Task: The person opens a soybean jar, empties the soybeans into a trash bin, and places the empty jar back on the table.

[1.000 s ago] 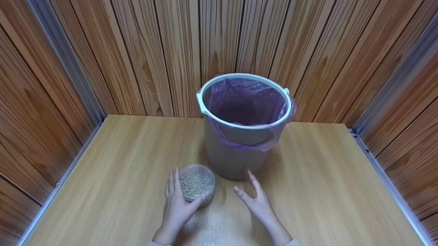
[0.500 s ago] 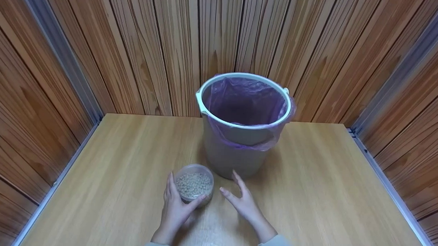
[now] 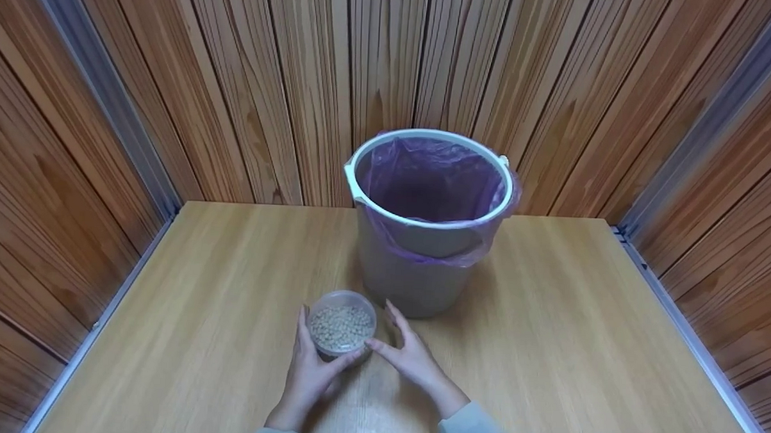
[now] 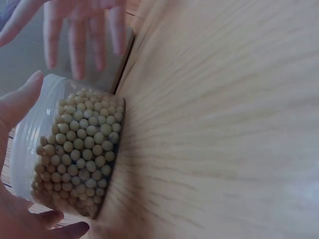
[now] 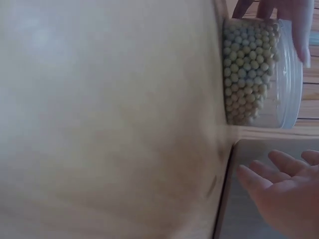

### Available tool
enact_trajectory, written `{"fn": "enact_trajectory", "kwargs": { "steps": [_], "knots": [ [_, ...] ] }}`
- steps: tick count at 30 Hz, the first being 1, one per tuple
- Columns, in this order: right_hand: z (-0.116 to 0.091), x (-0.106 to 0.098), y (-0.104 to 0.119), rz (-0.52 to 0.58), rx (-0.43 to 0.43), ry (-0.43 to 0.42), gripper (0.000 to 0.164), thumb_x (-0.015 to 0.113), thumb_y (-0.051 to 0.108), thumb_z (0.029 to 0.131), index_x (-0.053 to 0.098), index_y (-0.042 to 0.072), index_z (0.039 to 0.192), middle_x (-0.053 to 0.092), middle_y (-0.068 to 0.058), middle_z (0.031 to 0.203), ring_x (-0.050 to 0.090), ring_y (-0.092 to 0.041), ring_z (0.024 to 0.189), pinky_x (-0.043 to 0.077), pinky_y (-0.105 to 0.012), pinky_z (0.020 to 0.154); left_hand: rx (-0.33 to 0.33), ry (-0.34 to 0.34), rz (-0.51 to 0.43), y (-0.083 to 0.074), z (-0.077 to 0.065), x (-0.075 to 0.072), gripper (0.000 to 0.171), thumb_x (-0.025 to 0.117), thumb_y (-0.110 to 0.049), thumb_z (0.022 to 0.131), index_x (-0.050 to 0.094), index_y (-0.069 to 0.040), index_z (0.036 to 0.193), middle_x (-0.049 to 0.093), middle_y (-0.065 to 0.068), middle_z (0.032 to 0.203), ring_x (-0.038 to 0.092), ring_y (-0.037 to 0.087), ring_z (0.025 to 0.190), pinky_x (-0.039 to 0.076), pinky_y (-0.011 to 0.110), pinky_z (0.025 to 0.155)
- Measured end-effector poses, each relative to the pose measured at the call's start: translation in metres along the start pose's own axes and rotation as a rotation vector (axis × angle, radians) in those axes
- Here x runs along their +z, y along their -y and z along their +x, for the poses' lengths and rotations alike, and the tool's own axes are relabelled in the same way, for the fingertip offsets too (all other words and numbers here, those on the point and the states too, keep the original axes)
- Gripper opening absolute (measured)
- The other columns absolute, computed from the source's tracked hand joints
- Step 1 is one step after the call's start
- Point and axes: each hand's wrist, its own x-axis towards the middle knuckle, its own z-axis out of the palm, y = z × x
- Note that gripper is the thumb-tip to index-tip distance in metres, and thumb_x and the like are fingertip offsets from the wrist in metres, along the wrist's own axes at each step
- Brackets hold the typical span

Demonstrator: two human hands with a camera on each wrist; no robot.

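A clear round plastic jar (image 3: 368,336), without a lid, stands upright on the table. It is partly filled with small pale round beans (image 4: 84,144), perhaps soybeans. My left hand (image 3: 309,371) grips the jar from the left, fingers along its far-left side and thumb across the near side by the rim. To the right of the jar is my right hand (image 3: 412,361), its fingers extended and thumb spread near the wall. In the right wrist view a gap shows between the right fingers (image 5: 271,174) and the jar.
Just behind the jar stands a tall grey bin (image 3: 409,284) with a pale rim and a purple bag liner (image 3: 439,157). Wood-patterned panels (image 3: 287,91) enclose the table (image 3: 579,351) at the back and sides, with metal strips along the side edges.
My right hand has moved left toward the jar. My left hand has settled closer around the jar, which has shifted slightly left. The bin stays put.
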Motion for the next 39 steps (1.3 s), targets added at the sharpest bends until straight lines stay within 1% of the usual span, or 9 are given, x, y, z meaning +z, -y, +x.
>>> {"fn": "enact_trajectory", "kwargs": {
  "steps": [5,11,15,18,22,25,28,35,39],
  "knots": [
    [0.007,0.007,0.002,0.043,-0.021,0.039,0.096,0.070,0.041,0.090,0.013,0.006,0.159,0.022,-0.026,0.161,0.022,-0.047,0.147,0.024,-0.060,0.118,-0.002,0.020,-0.040,0.005,0.003,0.001,0.136,0.090,-0.043,0.068,-0.006,-0.006,0.157,0.002,0.027,0.164,0.011,0.051,0.148,0.017,0.067,0.117],
    [0.007,0.013,-0.002,0.052,0.022,0.043,0.101,0.070,0.047,0.089,0.011,0.002,0.158,0.022,-0.029,0.160,0.024,-0.055,0.143,0.028,-0.063,0.115,-0.063,0.043,-0.059,0.010,0.003,0.004,0.139,0.092,-0.040,0.065,-0.007,-0.004,0.157,0.003,0.029,0.163,0.010,0.051,0.148,0.015,0.064,0.119],
    [0.008,0.015,-0.003,0.089,0.036,0.053,0.101,0.070,0.045,0.090,0.011,-0.003,0.156,0.021,-0.030,0.159,0.023,-0.053,0.144,0.026,-0.062,0.116,-0.077,0.044,-0.074,0.013,0.003,0.005,0.137,0.092,-0.038,0.065,-0.002,-0.001,0.157,0.006,0.031,0.162,0.011,0.050,0.148,0.015,0.063,0.119],
    [0.009,0.017,-0.002,0.121,0.035,0.063,0.096,0.069,0.041,0.092,0.013,-0.003,0.156,0.020,-0.029,0.160,0.022,-0.049,0.146,0.024,-0.059,0.119,-0.068,0.030,-0.070,0.013,0.003,0.004,0.134,0.092,-0.039,0.065,0.002,0.000,0.157,0.010,0.031,0.161,0.013,0.050,0.148,0.017,0.063,0.119],
    [0.009,0.019,-0.003,0.140,0.003,0.072,0.092,0.069,0.038,0.093,0.015,-0.003,0.156,0.018,-0.028,0.161,0.019,-0.046,0.148,0.021,-0.055,0.120,-0.070,0.015,-0.050,0.012,0.004,0.004,0.133,0.092,-0.042,0.064,0.007,0.000,0.156,0.014,0.030,0.161,0.016,0.049,0.148,0.019,0.062,0.119],
    [0.008,0.020,-0.005,0.144,-0.037,0.072,0.092,0.069,0.036,0.092,0.015,-0.005,0.155,0.017,-0.028,0.160,0.018,-0.046,0.148,0.019,-0.056,0.121,-0.070,0.005,-0.042,0.011,0.004,0.004,0.132,0.092,-0.043,0.061,0.011,0.000,0.156,0.017,0.030,0.161,0.018,0.048,0.148,0.020,0.061,0.119],
    [0.007,0.020,-0.007,0.154,-0.055,0.065,0.091,0.070,0.034,0.092,0.016,-0.005,0.155,0.017,-0.027,0.161,0.018,-0.046,0.148,0.018,-0.056,0.120,-0.069,-0.005,-0.046,0.011,0.003,0.005,0.132,0.093,-0.044,0.059,0.014,-0.002,0.156,0.019,0.027,0.161,0.020,0.047,0.148,0.020,0.060,0.120],
    [0.004,0.018,-0.004,0.181,-0.063,0.045,0.089,0.071,0.030,0.092,0.018,-0.004,0.155,0.017,-0.027,0.161,0.018,-0.046,0.148,0.020,-0.054,0.120,-0.005,-0.049,-0.094,0.012,-0.001,0.008,0.125,0.095,-0.036,0.060,0.021,0.001,0.153,0.028,0.029,0.157,0.026,0.047,0.146,0.021,0.060,0.119],
    [0.002,0.016,0.000,0.208,-0.072,0.035,0.089,0.071,0.028,0.091,0.018,-0.004,0.155,0.016,-0.027,0.161,0.018,-0.046,0.148,0.021,-0.054,0.120,0.006,-0.061,-0.136,0.009,-0.002,0.009,0.122,0.095,-0.032,0.060,0.023,0.001,0.152,0.030,0.028,0.156,0.027,0.047,0.146,0.020,0.061,0.119]
  ]
}}
